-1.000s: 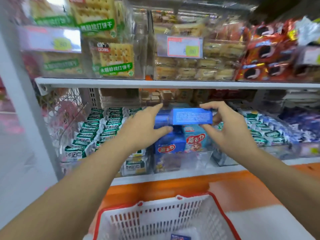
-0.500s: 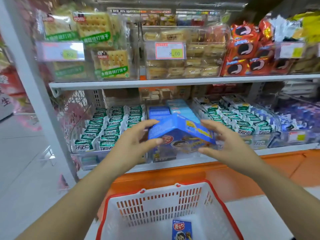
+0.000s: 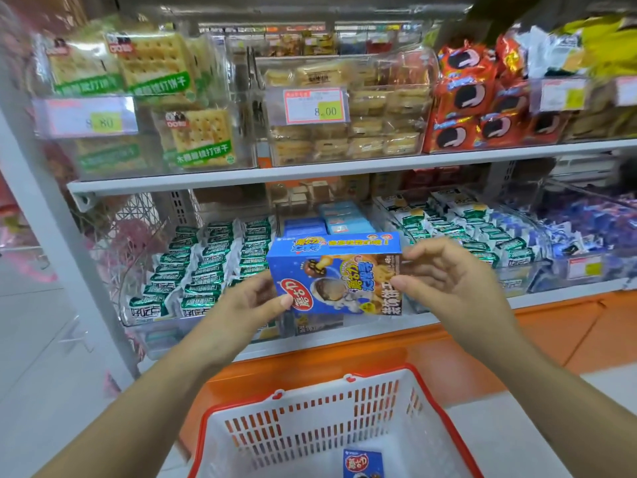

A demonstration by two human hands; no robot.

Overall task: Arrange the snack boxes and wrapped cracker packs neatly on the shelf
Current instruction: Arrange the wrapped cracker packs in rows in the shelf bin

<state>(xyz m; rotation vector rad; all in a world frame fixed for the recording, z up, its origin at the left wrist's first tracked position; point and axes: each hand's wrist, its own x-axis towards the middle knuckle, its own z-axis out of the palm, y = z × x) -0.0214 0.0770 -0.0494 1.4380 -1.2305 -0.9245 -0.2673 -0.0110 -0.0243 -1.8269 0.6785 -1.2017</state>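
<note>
Holding one blue snack box (image 3: 336, 274) in both hands, just in front of the lower shelf (image 3: 362, 332), at the middle of its front edge. Left hand (image 3: 238, 312) grips the box's left end, thumb on the printed face, fingers behind. Right hand (image 3: 444, 277) pinches the right end between thumb and curled fingers. Print reads upside down, so the two-end grip looks meant for turning the box the right way before it goes in.

Stacked blue boxes (image 3: 306, 225) lie in the clear bin right behind, likely the target slot. Green-and-white cracker packs (image 3: 206, 267) sit in rows toward the shelf's left end, with more on the right.

Basket (image 3: 310, 401) is directly below the hands. One more blue box (image 3: 363, 464) lies at its near edge, so I judge restocking is not finished.
</note>
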